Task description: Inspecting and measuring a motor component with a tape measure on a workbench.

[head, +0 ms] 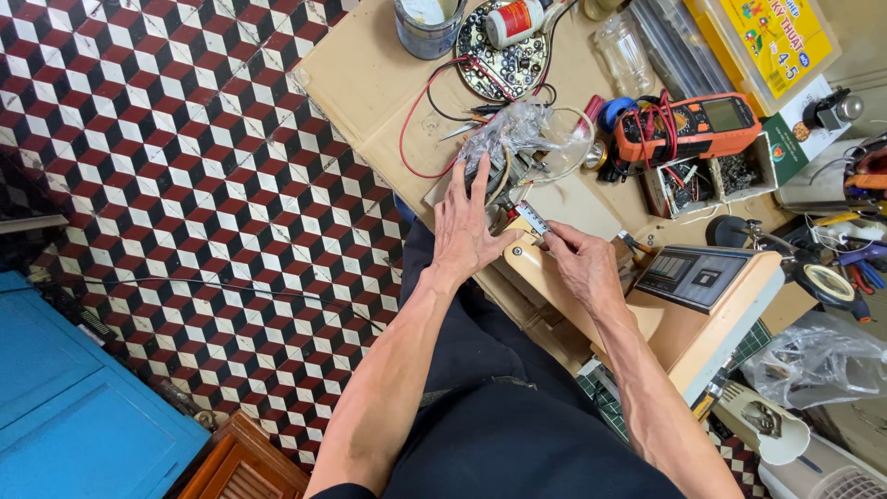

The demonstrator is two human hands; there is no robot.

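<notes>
The board point(370, 83) is crowded to the right with a meter point(698, 125) and boxes, while its left edge meets open tiled floor point(185, 166). The left hand point(467, 226) lies spread flat, fingers on a plastic-wrapped part point(513, 134). Just beside it, the right hand point(582, 263) pinches a small metal strip point(533, 219) over the beige casing point(684, 323).

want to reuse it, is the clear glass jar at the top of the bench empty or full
Looks empty: the clear glass jar shows only the bench through its walls, with no contents visible.

Crinkled glossy clear plastic bag point(517, 129), smooth beige plastic casing point(684, 319), matt cardboard-like board point(370, 74), possibly metal strip point(533, 219)
</notes>
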